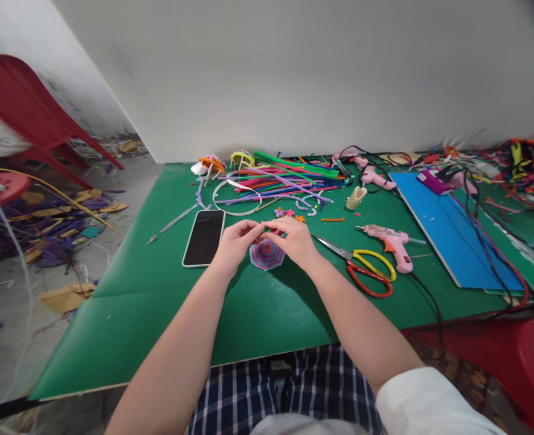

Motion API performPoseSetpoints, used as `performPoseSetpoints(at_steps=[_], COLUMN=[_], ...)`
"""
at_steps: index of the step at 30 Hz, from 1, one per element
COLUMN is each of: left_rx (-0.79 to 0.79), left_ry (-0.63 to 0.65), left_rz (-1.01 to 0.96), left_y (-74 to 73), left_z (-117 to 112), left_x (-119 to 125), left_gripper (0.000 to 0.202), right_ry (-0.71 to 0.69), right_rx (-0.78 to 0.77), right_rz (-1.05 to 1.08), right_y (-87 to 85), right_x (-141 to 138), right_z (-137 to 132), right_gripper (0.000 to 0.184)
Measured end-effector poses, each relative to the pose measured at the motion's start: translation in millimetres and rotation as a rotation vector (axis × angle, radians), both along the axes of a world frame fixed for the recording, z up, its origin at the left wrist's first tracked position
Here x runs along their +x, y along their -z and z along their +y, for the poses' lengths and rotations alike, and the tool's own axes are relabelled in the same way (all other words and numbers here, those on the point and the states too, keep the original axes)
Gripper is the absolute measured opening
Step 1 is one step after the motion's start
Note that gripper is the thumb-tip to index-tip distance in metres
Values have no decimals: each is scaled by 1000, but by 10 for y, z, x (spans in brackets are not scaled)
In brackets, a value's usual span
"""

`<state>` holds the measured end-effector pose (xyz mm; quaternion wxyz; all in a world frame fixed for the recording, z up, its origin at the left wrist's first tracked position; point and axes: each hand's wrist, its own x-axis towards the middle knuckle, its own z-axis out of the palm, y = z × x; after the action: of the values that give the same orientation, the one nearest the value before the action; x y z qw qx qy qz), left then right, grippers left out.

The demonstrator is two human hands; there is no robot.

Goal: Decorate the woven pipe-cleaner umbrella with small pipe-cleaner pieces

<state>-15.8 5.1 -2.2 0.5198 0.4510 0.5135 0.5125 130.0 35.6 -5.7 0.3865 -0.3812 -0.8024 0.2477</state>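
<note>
Resting on the green table [158, 302], in the middle and a little to the near side of the clutter, is a small woven disc [267, 255] of pink, purple and blue strands. It is round, so it has no clear long axis. Its flat face with the red centre is turned up and slightly toward the near edge. The left hand [235, 241] and the right hand [296, 238] meet over the far rim of this disc. The fingers of both hands are bent close together, with only a narrow gap, and the tips pinch the disc at a pink strand there. How the strand is held under the fingertips I cannot tell.

Just left of the left hand lies a dark phone [204, 237], its long side running near to far. To the right of the right hand lie scissors [362, 269] with red and yellow handles, blades pointing left. A pink glue gun [391, 241] lies just beyond the scissors. Farther away is a pile of coloured pipe cleaners [285, 178].
</note>
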Motion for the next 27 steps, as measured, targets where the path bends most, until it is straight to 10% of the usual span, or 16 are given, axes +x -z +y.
performPoseSetpoints(at_steps=[13, 22, 27], left_rx=[41, 56, 68], left_ry=[12, -53, -39], left_rz=[-118, 23, 51], left_y=[13, 16, 25], left_z=[-3, 11, -3], left_x=[-6, 10, 23], left_gripper=[27, 35, 34], right_ry=[-22, 686, 695], right_rx=[132, 32, -134], right_rz=[-108, -709, -968], right_y=[-48, 50, 197], right_x=[43, 1997, 2391], right_z=[-12, -316, -441], right_gripper=[30, 62, 66])
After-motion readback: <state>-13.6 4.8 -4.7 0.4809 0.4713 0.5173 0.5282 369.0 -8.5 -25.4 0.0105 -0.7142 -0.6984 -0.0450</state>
